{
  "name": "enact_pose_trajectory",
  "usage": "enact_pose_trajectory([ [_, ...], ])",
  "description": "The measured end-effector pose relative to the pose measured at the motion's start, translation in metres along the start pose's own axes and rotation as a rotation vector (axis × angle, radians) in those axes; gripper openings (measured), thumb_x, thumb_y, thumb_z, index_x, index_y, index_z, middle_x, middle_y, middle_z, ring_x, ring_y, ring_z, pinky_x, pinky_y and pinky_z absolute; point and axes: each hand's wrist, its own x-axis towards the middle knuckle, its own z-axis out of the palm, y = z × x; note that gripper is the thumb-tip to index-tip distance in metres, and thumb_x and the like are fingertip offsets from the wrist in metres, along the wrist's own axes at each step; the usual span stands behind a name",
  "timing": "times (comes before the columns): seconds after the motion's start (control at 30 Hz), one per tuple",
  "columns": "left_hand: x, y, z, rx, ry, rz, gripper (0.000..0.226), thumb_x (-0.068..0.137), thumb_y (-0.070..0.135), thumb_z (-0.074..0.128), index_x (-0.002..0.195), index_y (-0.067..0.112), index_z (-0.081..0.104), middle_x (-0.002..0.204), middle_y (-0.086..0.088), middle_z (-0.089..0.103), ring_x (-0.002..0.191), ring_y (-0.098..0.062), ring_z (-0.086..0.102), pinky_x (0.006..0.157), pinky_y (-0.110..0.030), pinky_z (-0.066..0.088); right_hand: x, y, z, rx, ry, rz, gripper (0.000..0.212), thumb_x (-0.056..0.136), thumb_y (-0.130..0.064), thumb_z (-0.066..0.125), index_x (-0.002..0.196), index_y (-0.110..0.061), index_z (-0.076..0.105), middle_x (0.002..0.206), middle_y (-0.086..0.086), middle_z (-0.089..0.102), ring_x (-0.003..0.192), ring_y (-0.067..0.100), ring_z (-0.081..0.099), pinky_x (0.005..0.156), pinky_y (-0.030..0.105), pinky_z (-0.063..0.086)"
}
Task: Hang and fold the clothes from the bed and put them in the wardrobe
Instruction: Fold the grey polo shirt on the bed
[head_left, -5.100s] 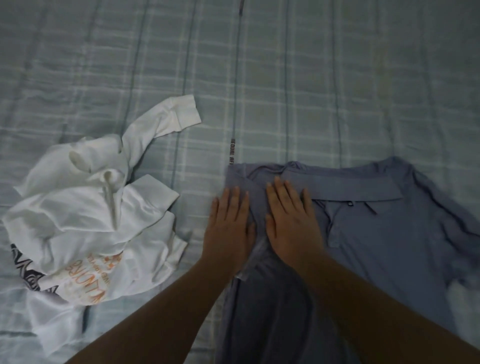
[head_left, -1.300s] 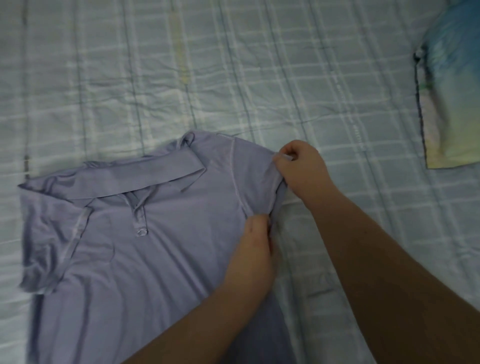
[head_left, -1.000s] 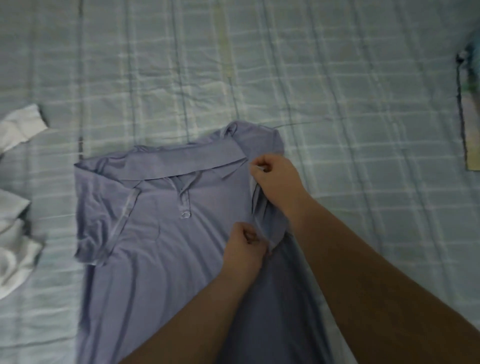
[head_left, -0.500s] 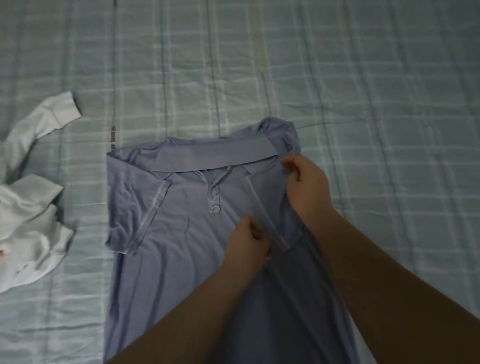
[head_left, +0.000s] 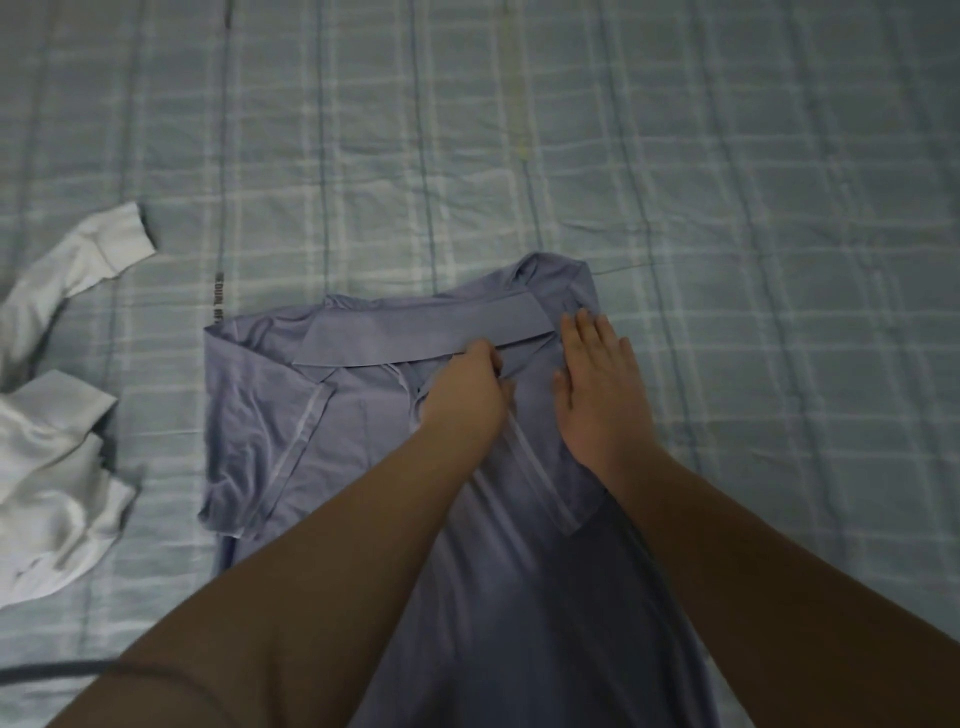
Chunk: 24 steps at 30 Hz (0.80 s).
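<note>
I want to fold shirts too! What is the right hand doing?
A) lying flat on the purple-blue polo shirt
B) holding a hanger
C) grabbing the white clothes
A: the right hand rests flat, with straight fingers, on the folded-in side of the lavender-blue collared polo shirt.

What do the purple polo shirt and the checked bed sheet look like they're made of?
The polo shirt: probably a thin, smooth knit with slight sheen; it drapes in soft ripples. The bed sheet: likely woven cotton, matte, holding fine creases.
</note>
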Motion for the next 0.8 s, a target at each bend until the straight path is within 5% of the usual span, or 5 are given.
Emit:
enact_pose_trajectory([
  [0.2, -0.001, -0.005, -0.021, -0.176, 0.079, -0.065, 0.019, 0.082, 0.023, 0.068, 0.068, 0.022, 0.054, 0.062, 0.01, 0.056, 0.056, 0.002, 0.053, 0.049, -0.009, 0.035, 0.0, -0.014, -0.002, -0.051, 0.039, 0.014, 0.066, 0.102, -0.038, 0.028, 0.157, -0.007, 0.01, 0.165, 0.014, 0.011, 0.152, 0.029, 0.011, 0.122, 0.05, 0.014],
  [0.37, -0.005, -0.027, -0.025, -0.176, 0.045, -0.196, 0.01, 0.082, 0.017, 0.068, 0.082, 0.008, 0.064, 0.066, 0.003, 0.059, 0.067, -0.016, 0.058, 0.059, -0.026, 0.038, 0.006, -0.018, 0.01, -0.115, -0.035, 0.006, 0.069, 0.101, -0.044, 0.024, 0.157, -0.005, 0.013, 0.164, 0.017, 0.014, 0.152, 0.029, 0.01, 0.122, 0.049, 0.012],
  [0.5, -0.005, -0.038, -0.016, -0.177, 0.079, -0.151, 0.012, 0.085, 0.02, 0.069, 0.086, 0.01, 0.062, 0.073, 0.003, 0.059, 0.071, -0.015, 0.057, 0.055, -0.016, 0.036, 0.007, -0.016, 0.023, -0.179, -0.06, 0.016, 0.071, 0.101, -0.048, 0.022, 0.158, -0.008, 0.011, 0.164, 0.015, 0.012, 0.153, 0.028, 0.009, 0.123, 0.049, 0.009],
  [0.8, -0.06, -0.058, -0.014, -0.261, 0.145, -0.174, 0.009, 0.089, 0.015, 0.061, 0.093, 0.019, 0.054, 0.074, 0.004, 0.058, 0.067, -0.015, 0.056, 0.055, -0.022, 0.041, -0.037, -0.022, 0.001, -0.094, -0.035, -0.044, 0.064, 0.101, -0.043, 0.026, 0.155, -0.009, 0.021, 0.162, 0.015, 0.023, 0.15, 0.03, 0.02, 0.12, 0.054, 0.016],
])
